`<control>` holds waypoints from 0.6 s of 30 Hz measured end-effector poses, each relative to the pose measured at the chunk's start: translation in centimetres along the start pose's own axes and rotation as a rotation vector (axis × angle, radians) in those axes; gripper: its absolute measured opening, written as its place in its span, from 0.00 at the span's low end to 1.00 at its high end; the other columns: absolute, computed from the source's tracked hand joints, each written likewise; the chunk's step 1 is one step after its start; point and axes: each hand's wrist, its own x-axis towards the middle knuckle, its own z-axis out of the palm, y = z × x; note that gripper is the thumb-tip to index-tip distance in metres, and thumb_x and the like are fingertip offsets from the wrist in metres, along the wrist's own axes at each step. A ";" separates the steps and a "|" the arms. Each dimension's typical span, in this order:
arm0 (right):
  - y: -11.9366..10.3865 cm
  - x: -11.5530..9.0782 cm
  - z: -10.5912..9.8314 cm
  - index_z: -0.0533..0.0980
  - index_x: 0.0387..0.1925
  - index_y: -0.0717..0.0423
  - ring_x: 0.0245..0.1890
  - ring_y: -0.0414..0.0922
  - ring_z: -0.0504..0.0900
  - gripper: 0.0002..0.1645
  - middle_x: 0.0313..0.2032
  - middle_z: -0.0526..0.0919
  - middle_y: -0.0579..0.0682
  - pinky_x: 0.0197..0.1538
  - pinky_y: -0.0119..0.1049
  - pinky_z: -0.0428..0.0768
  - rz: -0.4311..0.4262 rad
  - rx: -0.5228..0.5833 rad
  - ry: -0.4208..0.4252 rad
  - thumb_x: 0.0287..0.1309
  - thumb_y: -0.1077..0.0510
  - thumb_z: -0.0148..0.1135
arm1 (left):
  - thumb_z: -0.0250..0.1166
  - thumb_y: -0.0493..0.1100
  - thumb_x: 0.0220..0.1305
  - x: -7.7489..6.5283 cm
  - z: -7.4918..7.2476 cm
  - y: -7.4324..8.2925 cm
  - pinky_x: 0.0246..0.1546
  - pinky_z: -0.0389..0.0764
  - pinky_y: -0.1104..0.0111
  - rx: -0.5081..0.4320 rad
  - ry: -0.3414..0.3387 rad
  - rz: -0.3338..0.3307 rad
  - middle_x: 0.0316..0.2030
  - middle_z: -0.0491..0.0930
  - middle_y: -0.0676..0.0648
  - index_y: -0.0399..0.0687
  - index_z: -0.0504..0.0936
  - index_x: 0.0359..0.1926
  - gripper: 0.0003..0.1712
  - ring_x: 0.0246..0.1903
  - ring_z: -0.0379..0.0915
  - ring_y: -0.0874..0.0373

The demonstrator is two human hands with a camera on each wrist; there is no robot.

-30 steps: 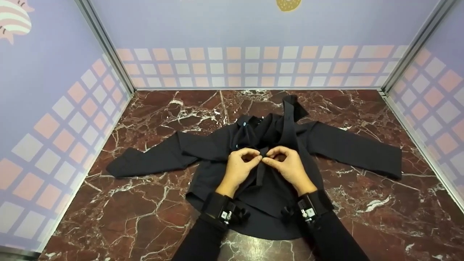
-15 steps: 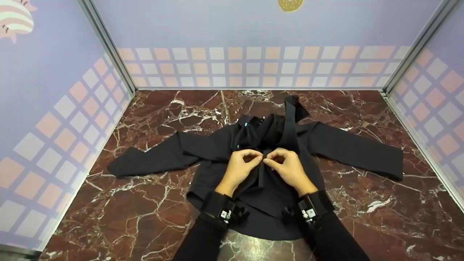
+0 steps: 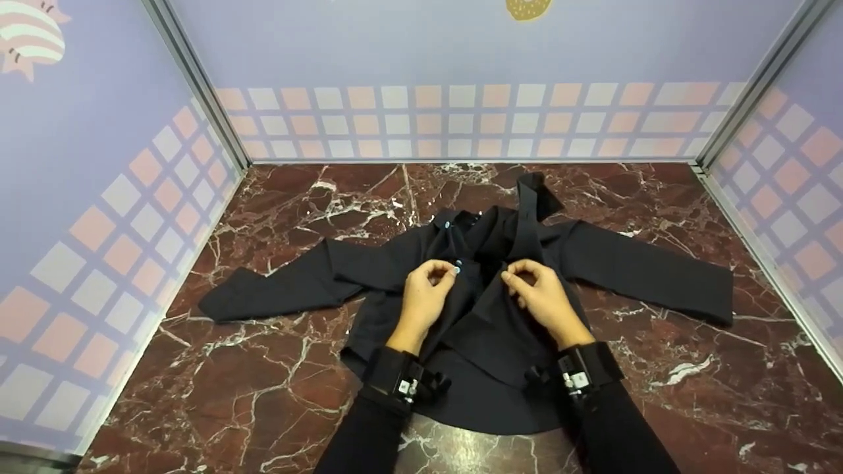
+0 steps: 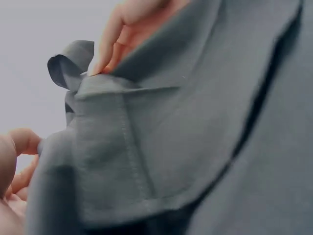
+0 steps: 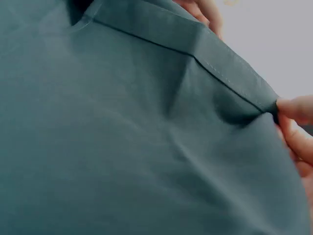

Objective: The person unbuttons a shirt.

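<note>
A dark long-sleeved shirt (image 3: pixel 494 401) lies front up, its sleeves spread to both sides and its front partly undone. My left hand (image 3: pixel 425 303) pinches one front edge between thumb and fingertips, beside a light blue button (image 3: pixel 457 270). Opposite it, my right hand (image 3: pixel 543 299) pinches the other front edge, holding it lifted and apart from the first. A second blue button (image 3: pixel 448 224) shows nearer the collar. In the right wrist view, the stitched front band (image 5: pixel 230 73) runs taut up to the right hand's fingertips (image 5: pixel 288 107).
The shirt rests on a dark red marbled tabletop (image 3: pixel 263 388). Lilac panels with pink and white checks enclose it at the back wall (image 3: pixel 461 59), left and right. One collar end (image 3: pixel 530 197) stands up at the far side.
My hands were together at the middle of the shirt front. They have drawn apart, each with a front edge, and the blue button by my left hand has come into view.
</note>
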 end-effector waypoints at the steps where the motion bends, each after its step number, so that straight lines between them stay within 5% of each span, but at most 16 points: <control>1: -0.1 -0.1 -0.3 0.80 0.40 0.64 0.22 0.41 0.75 0.06 0.26 0.80 0.51 0.26 0.29 0.74 0.005 0.006 -0.030 0.74 0.63 0.64 | 0.68 0.36 0.72 -0.1 -0.1 0.2 0.41 0.78 0.71 -0.010 -0.003 -0.012 0.37 0.86 0.47 0.38 0.87 0.41 0.04 0.34 0.79 0.62; 5: -0.7 -1.0 -1.6 0.79 0.35 0.64 0.21 0.45 0.77 0.04 0.24 0.80 0.51 0.25 0.29 0.75 -0.047 -0.072 -0.235 0.67 0.69 0.60 | 0.66 0.36 0.73 -0.8 -0.5 1.2 0.42 0.76 0.71 0.003 -0.112 -0.022 0.37 0.83 0.48 0.37 0.86 0.42 0.05 0.35 0.76 0.62; 8: -1.6 -2.1 -2.4 0.79 0.33 0.63 0.22 0.45 0.79 0.04 0.24 0.81 0.50 0.25 0.29 0.76 -0.105 -0.139 -0.371 0.63 0.70 0.61 | 0.65 0.35 0.73 -1.8 -0.8 2.3 0.44 0.79 0.68 0.105 -0.227 0.025 0.37 0.84 0.46 0.37 0.84 0.42 0.04 0.37 0.78 0.61; 13: -2.8 -3.6 -3.2 0.79 0.31 0.59 0.23 0.39 0.78 0.07 0.26 0.81 0.48 0.26 0.29 0.77 -0.216 -0.189 -0.422 0.59 0.72 0.63 | 0.64 0.36 0.76 -3.5 -0.8 4.1 0.41 0.82 0.66 0.329 -0.361 0.157 0.34 0.86 0.47 0.42 0.83 0.41 0.03 0.34 0.82 0.59; 18: -1.9 -4.4 -1.8 0.80 0.30 0.54 0.28 0.36 0.77 0.09 0.29 0.81 0.43 0.35 0.31 0.78 -0.305 -0.372 -0.475 0.53 0.71 0.67 | 0.65 0.36 0.75 -4.8 0.1 3.8 0.32 0.81 0.68 0.558 -0.513 0.183 0.26 0.83 0.51 0.46 0.82 0.37 0.06 0.25 0.83 0.59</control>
